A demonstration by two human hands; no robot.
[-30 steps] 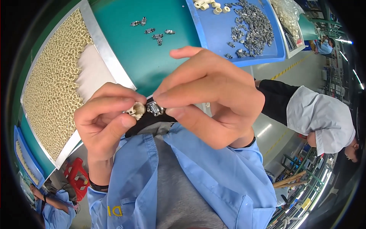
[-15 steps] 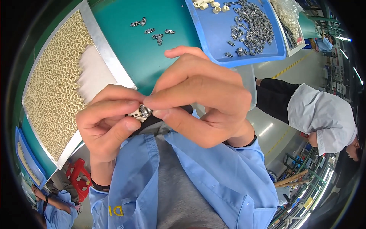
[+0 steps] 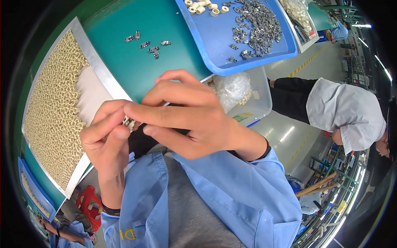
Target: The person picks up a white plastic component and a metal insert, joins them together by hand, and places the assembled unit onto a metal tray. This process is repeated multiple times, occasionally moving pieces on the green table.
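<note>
My head-worn left fisheye faced down, close above the left hand (image 3: 105,138) and right hand (image 3: 192,115), blue jacket (image 3: 235,177) at six o'clock.

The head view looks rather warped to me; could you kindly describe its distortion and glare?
In the head view, the fisheye bows the parts tray and the corners go black; there too, glare streaks the floor at right, and the small part between the fingers is partly hidden.
</note>
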